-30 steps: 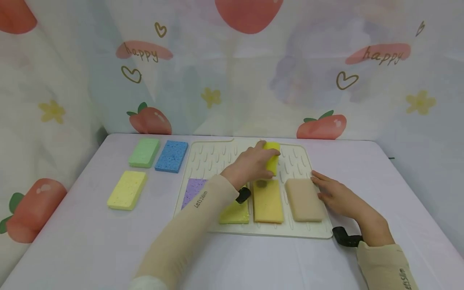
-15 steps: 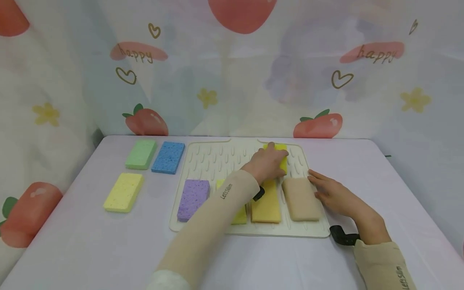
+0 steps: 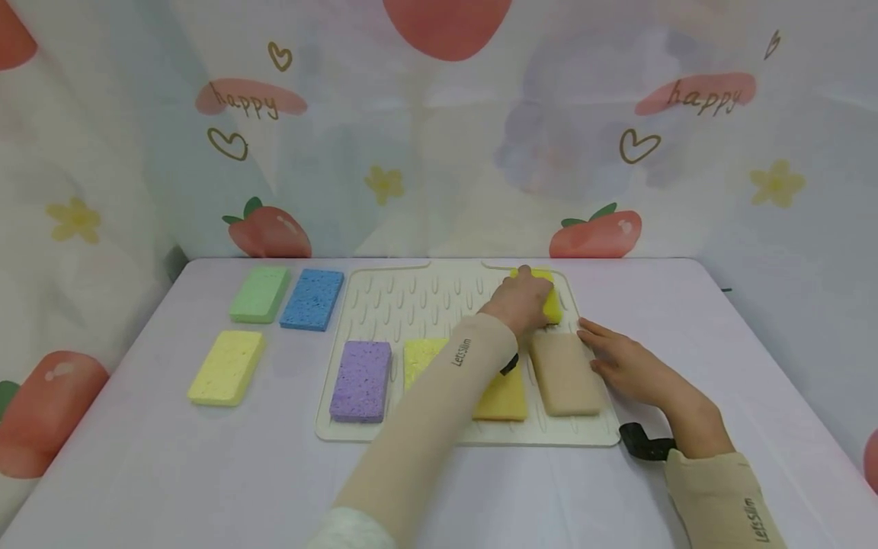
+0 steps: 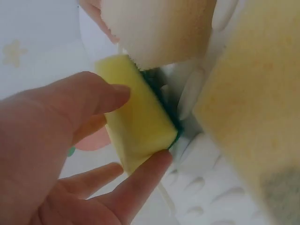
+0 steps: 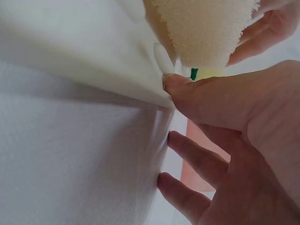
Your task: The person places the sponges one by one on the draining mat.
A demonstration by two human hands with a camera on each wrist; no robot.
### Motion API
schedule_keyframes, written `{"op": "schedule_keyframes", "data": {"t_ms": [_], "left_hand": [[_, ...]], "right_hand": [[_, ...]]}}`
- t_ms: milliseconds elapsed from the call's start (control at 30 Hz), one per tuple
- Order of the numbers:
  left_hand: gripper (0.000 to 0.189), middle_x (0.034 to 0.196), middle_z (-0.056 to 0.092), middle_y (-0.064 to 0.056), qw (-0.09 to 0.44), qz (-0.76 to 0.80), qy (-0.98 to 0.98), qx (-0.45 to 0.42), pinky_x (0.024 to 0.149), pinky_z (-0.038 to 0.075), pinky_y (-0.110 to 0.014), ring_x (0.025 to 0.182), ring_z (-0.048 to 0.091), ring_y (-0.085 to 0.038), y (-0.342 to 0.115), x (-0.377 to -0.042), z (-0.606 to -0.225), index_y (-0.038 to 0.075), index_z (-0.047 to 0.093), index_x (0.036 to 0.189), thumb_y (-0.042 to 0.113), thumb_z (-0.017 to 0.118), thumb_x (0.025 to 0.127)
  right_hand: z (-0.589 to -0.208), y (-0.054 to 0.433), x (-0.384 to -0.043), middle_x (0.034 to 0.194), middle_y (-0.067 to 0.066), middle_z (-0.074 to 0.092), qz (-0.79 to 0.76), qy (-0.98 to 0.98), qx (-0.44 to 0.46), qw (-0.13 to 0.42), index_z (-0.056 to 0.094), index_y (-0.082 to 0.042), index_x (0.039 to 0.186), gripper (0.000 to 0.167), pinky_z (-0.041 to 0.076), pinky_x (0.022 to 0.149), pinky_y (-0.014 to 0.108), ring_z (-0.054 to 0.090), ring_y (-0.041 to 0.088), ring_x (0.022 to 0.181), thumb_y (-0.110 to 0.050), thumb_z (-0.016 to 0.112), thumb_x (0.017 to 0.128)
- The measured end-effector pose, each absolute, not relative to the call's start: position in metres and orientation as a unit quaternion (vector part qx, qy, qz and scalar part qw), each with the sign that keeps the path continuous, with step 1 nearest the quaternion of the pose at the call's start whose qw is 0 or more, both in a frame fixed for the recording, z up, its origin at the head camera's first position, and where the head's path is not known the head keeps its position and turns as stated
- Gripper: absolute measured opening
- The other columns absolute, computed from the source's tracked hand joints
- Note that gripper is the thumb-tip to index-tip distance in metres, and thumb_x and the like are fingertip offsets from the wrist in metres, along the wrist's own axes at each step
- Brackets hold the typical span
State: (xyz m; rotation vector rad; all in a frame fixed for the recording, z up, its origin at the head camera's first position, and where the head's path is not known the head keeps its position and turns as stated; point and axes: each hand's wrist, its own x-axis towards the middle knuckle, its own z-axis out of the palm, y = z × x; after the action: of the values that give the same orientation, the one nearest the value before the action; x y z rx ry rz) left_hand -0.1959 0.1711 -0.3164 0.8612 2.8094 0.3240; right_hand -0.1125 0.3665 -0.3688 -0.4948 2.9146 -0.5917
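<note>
My left hand (image 3: 520,301) pinches a bright yellow sponge (image 4: 140,112) with a dark green scouring side, thumb on one face and fingers at the other edges. In the head view it is at the back right corner of a cream ribbed mat (image 3: 384,305), green side down. On the mat's front row lie a purple sponge (image 3: 361,381), a lime-yellow sponge (image 3: 420,358), a golden-yellow sponge (image 3: 504,404) and a tan sponge (image 3: 565,374); my left forearm partly hides the middle two. My right hand (image 3: 634,370) rests at the mat's right edge, thumb on the rim, fingers extended.
Left of the mat, a green sponge (image 3: 259,294), a blue sponge (image 3: 312,300) and a pale yellow sponge (image 3: 226,368) lie on the white tablecloth (image 3: 171,473). A printed fabric backdrop (image 3: 439,175) stands behind the table.
My left hand has carried the bright yellow sponge rightward along the mat's back row, to behind the tan sponge. The purple sponge has come out from behind my forearm. My right hand stays at the rim.
</note>
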Motion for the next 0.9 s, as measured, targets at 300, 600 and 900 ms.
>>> {"op": "schedule_keyframes", "data": {"t_ms": [300,600,900], "left_hand": [[0.026,0.123,0.056,-0.008,0.075,0.096,0.948,0.293,0.081,0.053,-0.022,0.088,0.06,-0.013,0.177,-0.193,-0.323,0.017,0.062,0.128,0.019,0.054,0.103],[0.039,0.135,0.052,-0.006,0.089,0.082,0.943,0.31,0.094,0.052,-0.026,0.107,0.059,-0.017,0.172,-0.196,-0.325,0.019,0.055,0.135,0.03,0.062,0.098],[0.041,0.141,0.047,-0.009,0.05,0.047,0.932,0.355,0.087,0.054,-0.03,0.115,0.055,-0.025,0.151,-0.195,-0.303,0.015,0.049,0.138,0.028,0.057,0.099]], "right_hand": [[-0.369,0.366,-0.114,0.154,0.03,0.034,-0.199,0.965,-0.157,0.073,0.045,0.013,0.14,0.052,0.032,0.11,0.065,0.035,0.052,0.139,0.0,0.061,0.093],[-0.369,0.364,-0.115,0.154,0.029,0.035,-0.197,0.965,-0.16,0.073,0.046,0.014,0.14,0.052,0.032,0.109,0.065,0.035,0.052,0.139,0.001,0.061,0.092],[-0.37,0.365,-0.115,0.152,0.032,0.037,-0.19,0.965,-0.172,0.062,0.047,0.016,0.137,0.051,0.034,0.107,0.065,0.038,0.053,0.137,0.002,0.061,0.091]]}}
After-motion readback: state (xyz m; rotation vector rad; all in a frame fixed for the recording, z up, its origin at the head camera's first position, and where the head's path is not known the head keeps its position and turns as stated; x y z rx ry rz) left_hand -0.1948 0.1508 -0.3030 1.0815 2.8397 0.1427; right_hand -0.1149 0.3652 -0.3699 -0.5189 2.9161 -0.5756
